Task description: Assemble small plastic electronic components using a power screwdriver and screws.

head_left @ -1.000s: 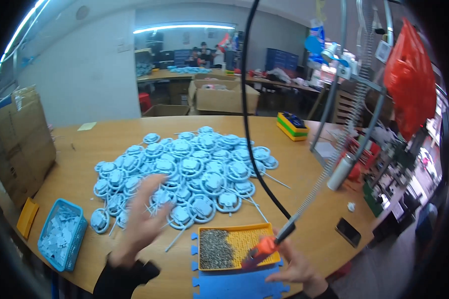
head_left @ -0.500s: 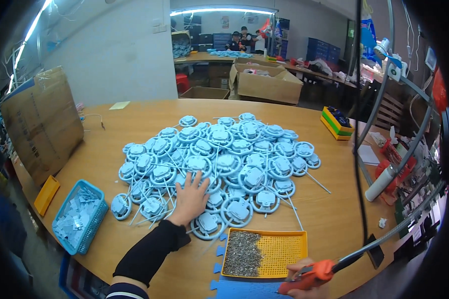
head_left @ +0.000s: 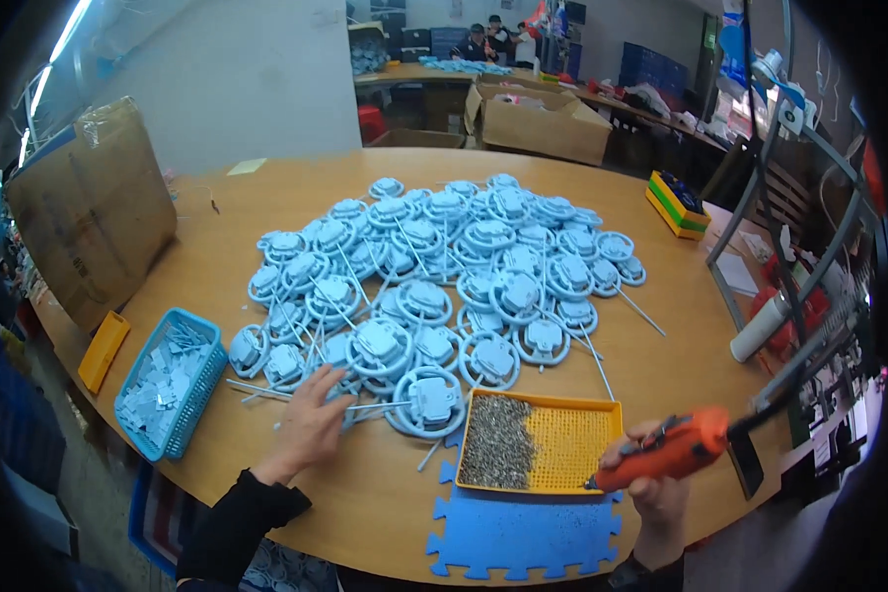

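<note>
My left hand (head_left: 311, 422) is at the near left edge of a heap of light-blue plastic rings (head_left: 518, 293), each with a squarish box in its middle and a thin rod. Its fingers are half bent and apart, and the thumb reaches the rod of the nearest ring (head_left: 432, 402); no firm hold shows. Another ring (head_left: 380, 345) lies on top, just beyond the fingers. My right hand (head_left: 658, 496) is wrapped round an orange-red electric screwdriver (head_left: 671, 449). The screwdriver's tip points left, over the right side of a yellow tray (head_left: 572, 485) with small metal screws (head_left: 496, 442) in its left half.
A blue foam mat (head_left: 523, 538) lies below the tray. On the left stand a blue basket (head_left: 192, 395) of small flat pieces, a yellow bin (head_left: 103, 352) and a cardboard sheet (head_left: 94, 212). Right are stacked trays (head_left: 677, 205), a white bottle (head_left: 760, 328) and a metal frame. People sit far back.
My left hand has drawn back from the heap toward me, and one ring has slid nearer. The screwdriver has risen and turned toward the tray. The view has tipped down.
</note>
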`<state>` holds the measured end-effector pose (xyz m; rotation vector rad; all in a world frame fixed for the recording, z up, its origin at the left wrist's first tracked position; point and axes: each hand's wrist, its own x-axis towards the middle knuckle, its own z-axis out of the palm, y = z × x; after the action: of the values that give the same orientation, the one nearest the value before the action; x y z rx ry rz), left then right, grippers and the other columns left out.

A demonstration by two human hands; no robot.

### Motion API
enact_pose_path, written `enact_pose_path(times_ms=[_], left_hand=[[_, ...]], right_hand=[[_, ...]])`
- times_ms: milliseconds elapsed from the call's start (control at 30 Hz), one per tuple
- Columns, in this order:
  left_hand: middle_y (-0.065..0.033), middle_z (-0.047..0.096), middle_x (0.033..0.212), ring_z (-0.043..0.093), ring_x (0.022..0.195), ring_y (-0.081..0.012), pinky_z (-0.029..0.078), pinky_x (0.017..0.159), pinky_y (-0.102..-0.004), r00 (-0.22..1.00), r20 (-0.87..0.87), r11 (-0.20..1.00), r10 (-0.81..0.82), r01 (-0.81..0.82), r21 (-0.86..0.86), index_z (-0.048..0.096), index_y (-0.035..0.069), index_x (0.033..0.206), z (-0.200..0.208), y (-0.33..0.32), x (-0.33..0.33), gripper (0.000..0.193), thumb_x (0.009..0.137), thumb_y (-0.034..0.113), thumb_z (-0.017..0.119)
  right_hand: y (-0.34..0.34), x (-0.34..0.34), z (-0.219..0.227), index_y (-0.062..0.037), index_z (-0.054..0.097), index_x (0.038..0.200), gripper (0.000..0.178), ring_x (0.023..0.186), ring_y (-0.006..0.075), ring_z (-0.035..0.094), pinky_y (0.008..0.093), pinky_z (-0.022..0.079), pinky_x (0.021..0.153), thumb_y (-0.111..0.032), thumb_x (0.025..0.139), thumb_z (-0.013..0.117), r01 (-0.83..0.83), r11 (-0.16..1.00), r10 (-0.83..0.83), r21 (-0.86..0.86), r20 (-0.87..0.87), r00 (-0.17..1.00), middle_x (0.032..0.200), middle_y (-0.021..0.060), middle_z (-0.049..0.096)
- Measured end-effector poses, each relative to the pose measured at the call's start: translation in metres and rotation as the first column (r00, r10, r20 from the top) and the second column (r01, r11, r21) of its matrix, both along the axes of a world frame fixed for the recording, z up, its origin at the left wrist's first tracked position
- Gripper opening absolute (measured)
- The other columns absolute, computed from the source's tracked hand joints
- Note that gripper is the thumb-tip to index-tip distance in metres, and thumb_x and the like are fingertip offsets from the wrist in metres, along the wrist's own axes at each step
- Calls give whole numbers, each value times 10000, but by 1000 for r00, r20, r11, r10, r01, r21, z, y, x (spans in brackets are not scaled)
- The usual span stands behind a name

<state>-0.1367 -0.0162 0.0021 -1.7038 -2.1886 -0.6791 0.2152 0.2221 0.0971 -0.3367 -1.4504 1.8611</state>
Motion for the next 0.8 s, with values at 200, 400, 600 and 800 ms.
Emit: enact_pose_path(times_ms=[200,400,600,800], left_hand=[[-174,513,1302,415,1281,-428,340,1056,-505,982,182,999,41,-38,-18,672,62,1009,-8,-51,40,284,741,-13,614],[-207,443,1365,410,1274,-432,327,1058,-511,969,215,982,125,-90,-166,539,57,1275,5,-33,107,586,710,63,698],[-213,450,1347,456,1227,-396,373,1026,-444,895,412,982,170,-118,-147,430,-16,1361,-16,22,118,808,670,167,806],[-204,472,1279,499,1161,-378,440,952,-425,826,535,983,179,-174,-60,533,29,1248,-16,13,118,680,629,152,788]], right_hand=[[12,-28,-4,-23,556,993,391,694,146,575,277,498,625,-50,687,798,74,997,-74,15,5,997,784,53,573],[15,-37,-26,-27,551,990,319,656,127,568,259,488,584,-38,743,754,167,985,-168,-33,-31,985,771,49,571],[23,-14,-47,-19,537,997,291,621,124,550,248,469,555,-75,791,735,238,969,-231,71,-92,969,710,53,560],[36,-5,-56,-58,536,1014,363,674,161,541,321,464,631,-299,833,739,250,966,-242,62,-118,963,750,41,549]])
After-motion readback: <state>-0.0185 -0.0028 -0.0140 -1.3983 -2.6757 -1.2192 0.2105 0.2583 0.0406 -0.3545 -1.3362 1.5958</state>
